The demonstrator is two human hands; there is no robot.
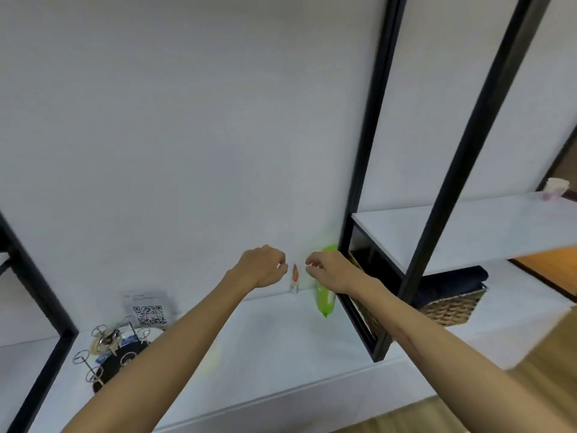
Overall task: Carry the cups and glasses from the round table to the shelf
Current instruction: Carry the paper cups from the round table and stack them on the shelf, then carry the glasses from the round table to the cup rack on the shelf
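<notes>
I face a white shelf unit with a black metal frame (371, 151). Both my arms reach forward over its low white board (265, 354). My left hand (262, 267) and my right hand (331, 271) hover close together near the wall, fingers loosely curled, holding nothing. A pale paper cup (557, 189) stands on the higher white board (452, 232) at the far right edge of the view. The round table is out of view.
A green packet (326, 295) and a small red-and-white packet (295, 279) lean against the wall near my hands. A QR-code sign (148, 310) and a wire holder over a dark plate (115, 348) sit at the left. A wicker basket (449, 307) with dark cloth sits below the higher board.
</notes>
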